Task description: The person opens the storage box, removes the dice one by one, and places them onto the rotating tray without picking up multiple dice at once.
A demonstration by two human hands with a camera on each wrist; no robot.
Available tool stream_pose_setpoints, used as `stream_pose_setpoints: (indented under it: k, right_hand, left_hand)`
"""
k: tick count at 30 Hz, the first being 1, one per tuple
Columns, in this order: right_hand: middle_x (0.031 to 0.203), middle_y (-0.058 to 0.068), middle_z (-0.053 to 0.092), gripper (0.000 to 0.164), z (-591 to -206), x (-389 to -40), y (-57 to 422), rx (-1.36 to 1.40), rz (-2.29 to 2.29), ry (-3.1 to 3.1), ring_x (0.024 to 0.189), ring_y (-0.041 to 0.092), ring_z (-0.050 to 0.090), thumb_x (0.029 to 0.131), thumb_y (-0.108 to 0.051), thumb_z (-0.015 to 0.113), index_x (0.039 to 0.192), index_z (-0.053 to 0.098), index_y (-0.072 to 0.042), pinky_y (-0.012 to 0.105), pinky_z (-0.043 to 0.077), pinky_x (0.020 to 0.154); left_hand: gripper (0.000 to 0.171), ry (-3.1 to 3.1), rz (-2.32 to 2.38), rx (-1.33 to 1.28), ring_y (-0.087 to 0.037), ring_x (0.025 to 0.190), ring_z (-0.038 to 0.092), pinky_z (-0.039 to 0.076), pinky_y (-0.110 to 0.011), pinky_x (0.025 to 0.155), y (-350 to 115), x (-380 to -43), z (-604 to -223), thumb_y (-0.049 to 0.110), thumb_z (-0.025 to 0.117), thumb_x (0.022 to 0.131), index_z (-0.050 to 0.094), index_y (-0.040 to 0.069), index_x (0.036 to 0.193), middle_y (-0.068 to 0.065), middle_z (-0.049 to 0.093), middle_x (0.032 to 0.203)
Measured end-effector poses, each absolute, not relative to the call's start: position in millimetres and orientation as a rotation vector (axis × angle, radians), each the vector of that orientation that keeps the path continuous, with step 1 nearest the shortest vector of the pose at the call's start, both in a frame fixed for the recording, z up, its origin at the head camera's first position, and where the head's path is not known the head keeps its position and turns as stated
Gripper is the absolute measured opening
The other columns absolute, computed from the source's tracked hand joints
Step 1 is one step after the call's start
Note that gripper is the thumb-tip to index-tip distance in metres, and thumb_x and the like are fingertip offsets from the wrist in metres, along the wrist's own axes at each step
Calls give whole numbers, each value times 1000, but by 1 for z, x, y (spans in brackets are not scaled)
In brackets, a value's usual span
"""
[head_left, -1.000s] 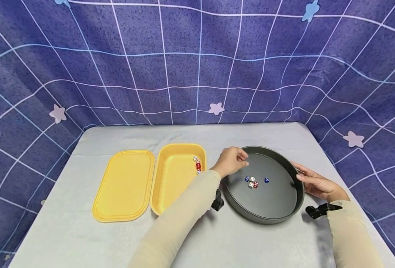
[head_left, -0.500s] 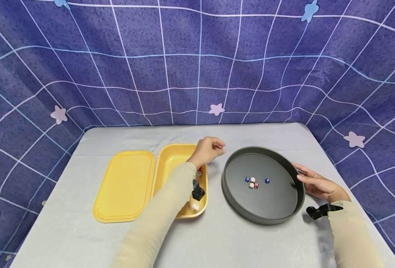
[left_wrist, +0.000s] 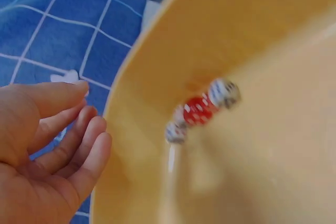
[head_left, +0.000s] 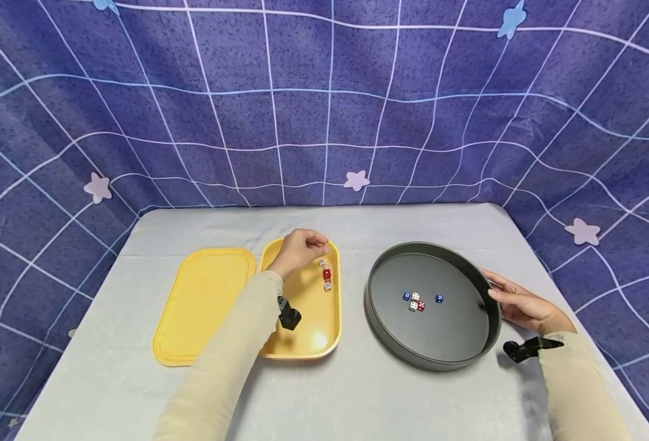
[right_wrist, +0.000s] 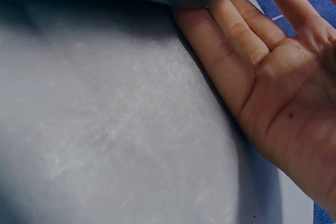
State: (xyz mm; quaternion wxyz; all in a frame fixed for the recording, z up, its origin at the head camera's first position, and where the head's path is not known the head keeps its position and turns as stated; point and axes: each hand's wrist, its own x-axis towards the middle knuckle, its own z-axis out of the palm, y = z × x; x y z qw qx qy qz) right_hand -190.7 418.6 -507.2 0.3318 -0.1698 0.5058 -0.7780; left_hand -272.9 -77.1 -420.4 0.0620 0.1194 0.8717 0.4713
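While left grip (head_left: 302, 250) hangs over tray (head_left: 309, 321) | dice (head_left: 327, 274) inside lie near, untouched

On the table (head_left: 357, 398), a flat tray (head_left: 206, 306) lies at the left, with a deep tray (head_left: 302, 340) just beside it on the right. Further right, apart from the deep tray, stands a pan (head_left: 437, 364). A row of dice (head_left: 327, 274) lies in the deep tray along its right wall. Inside the pan, a cluster of four dice (head_left: 414, 301) sits left of a lone die (head_left: 439, 298). The left hand (head_left: 299, 250) is above the deep tray's far end; the right hand (head_left: 523, 306) touches the pan's right side. A curtain (head_left: 324, 122) hangs behind the table.
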Motion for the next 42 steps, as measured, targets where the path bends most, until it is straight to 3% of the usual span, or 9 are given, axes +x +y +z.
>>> stream_pose_setpoints:
  k: [6,23,42]
  right_hand:
    - [139,-7,52,55,-508,-190,420,-426,-2034,1338,117,15,56,103,1,24,145,37,-32,36,48,96]
    - [140,-8,51,56,-511,-190,420,-419,-2026,1352,117,14,56,103,1,23,145,37,-32,35,48,95]
    - [139,-9,52,55,-507,-189,418,-406,-2028,1356,116,14,57,103,1,24,144,38,-32,35,48,95]
  left_hand:
    - [19,2687,1313,331,-23,85,66,52,-31,81,-88,-272,-437,1,71,81,71,-3,100,-13,71,92]
    - [20,2782,1276,88,-23,83,66,52,-33,79,-81,-272,-476,6,78,76,72,1,94,-11,72,88]
    - [17,2810,1316,-27,-19,80,64,50,-34,79,-73,-276,-486,10,81,74,73,5,89,-4,70,83]
